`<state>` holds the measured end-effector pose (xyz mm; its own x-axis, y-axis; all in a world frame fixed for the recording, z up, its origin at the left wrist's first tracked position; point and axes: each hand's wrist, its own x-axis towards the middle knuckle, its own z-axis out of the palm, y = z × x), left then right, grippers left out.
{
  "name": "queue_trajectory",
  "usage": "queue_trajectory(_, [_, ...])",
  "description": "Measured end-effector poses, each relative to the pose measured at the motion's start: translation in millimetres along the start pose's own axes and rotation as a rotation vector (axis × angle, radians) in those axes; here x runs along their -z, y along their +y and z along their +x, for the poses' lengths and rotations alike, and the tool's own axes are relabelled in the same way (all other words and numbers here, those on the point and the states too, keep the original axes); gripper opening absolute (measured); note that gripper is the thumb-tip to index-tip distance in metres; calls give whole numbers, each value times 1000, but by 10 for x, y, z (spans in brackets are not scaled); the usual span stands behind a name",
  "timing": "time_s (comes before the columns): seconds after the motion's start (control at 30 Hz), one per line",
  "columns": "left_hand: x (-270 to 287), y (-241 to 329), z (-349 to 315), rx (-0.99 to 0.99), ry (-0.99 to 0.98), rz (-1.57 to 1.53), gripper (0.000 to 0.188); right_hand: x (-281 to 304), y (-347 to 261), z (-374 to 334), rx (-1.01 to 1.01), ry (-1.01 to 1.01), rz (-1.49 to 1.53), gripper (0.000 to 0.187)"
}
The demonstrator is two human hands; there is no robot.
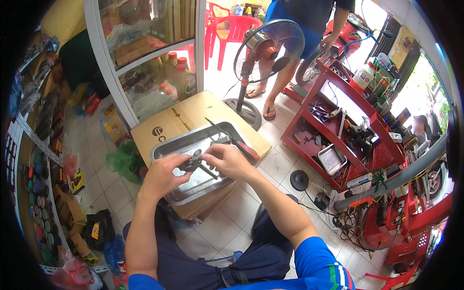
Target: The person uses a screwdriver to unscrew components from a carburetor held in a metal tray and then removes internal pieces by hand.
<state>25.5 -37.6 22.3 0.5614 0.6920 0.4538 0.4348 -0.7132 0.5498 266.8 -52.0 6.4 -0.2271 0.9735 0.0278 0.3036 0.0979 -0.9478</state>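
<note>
Over a shallow metal tray (176,197), both my hands hold a small dark metal part (192,163) with a thin dark rod (208,171) sticking out of it. My left hand (166,174) grips its left side between thumb and fingers. At its right end, my right hand (227,160) has its fingers closed on the part. Behind my right hand, a second dark metal piece (222,138) lies in the tray. A screwdriver with a red and black handle (248,152) lies at the tray's right side. My fingers hide some of the held part.
The tray rests on a cardboard box (166,121) between my knees. A standing fan (268,50) and another person (309,24) are beyond it. At right stands a red tool cart (309,123), with cables (343,220) on the floor. A glass-paned door (154,63) stands at left.
</note>
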Motion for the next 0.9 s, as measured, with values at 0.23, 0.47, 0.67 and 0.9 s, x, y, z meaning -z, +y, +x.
queue_trajectory(0.23, [0,-6,-12,-4,18,-14,39,68,45,10,149,-31,24,25])
queue_trajectory(0.47, [-13,-37,-48,12,16,5,43,10,-146,-53,-31,44,134,39])
queue_trajectory(0.67, [-52,2,-37,-20,15,20,44,-60,-41,2,-159,-25,64,60])
queue_trajectory(0.9, [-20,-60,-28,-3,-9,5,43,-1,-129,-21,-41,-12,-34,38])
